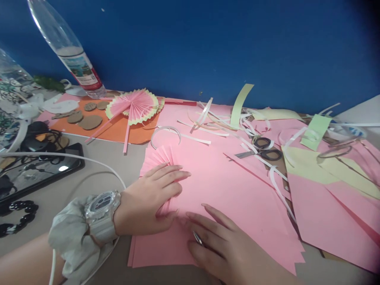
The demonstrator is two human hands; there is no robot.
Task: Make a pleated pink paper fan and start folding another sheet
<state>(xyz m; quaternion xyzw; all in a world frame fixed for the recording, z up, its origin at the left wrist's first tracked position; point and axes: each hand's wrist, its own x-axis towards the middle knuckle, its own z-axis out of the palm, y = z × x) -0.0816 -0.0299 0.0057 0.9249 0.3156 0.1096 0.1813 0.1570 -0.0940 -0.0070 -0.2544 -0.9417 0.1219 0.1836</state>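
My left hand [156, 198], wearing a clear watch [103, 206] and a grey scrunchie [69, 235], lies flat with fingers stretched out. It rests over a pleated pink paper fan [158, 156], hiding much of it. Beneath is a stack of pink paper sheets [237, 186]. My right hand [216, 241] is low on the sheets, its fingers curled round a pen [198, 238]. Only the pen's silver tip shows clearly; the hand covers most of the rest. The right index fingertip is close to my left thumb.
Scissors [261, 152] lie among white paper strips [204, 114] at the right. A finished pink-and-yellow paper fan [135, 103], cardboard discs [90, 122] and a tilted-looking water bottle [80, 65] are at the back left. A phone [38, 170] and beaded bracelet [28, 217] lie left, beside a white cable [89, 158].
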